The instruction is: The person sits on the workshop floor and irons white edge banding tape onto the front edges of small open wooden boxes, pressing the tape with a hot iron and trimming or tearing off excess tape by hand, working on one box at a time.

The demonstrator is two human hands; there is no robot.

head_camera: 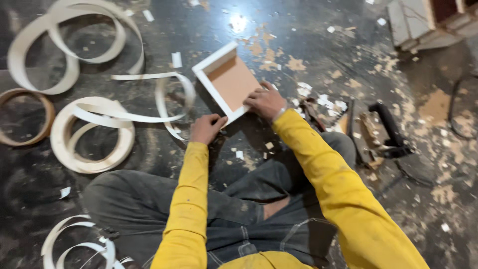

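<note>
While seated on dark, dust-strewn floor [308,45] — item held: shallow square wooden tray-like panel with white edging and bare tan inner face [230,82], lying flat on floor just ahead of crossed legs.

Left hand [206,127]: curled at near corner of panel, fingers closed against white rim; grip appears pinched on edge or on a strip end there — cannot tell which.

Right hand [266,101]: spread flat, palm down, pressing near right edge of panel; grip open, holding nothing, only bearing down.

Step judged in hand: fitting or pressing white edge banding onto panel rim, one hand steadying, other working corner. Next move judged to call for firm, even pressure along rim, panel kept from sliding.

Nearby: loose coils of white edge-banding strip [94,132] left of panel; thin tan wooden hoop [25,117] far left; black-handled hand tool [391,127] right, apart from hands; white offcuts and tan sawdust patches [435,104] scattered.
</note>
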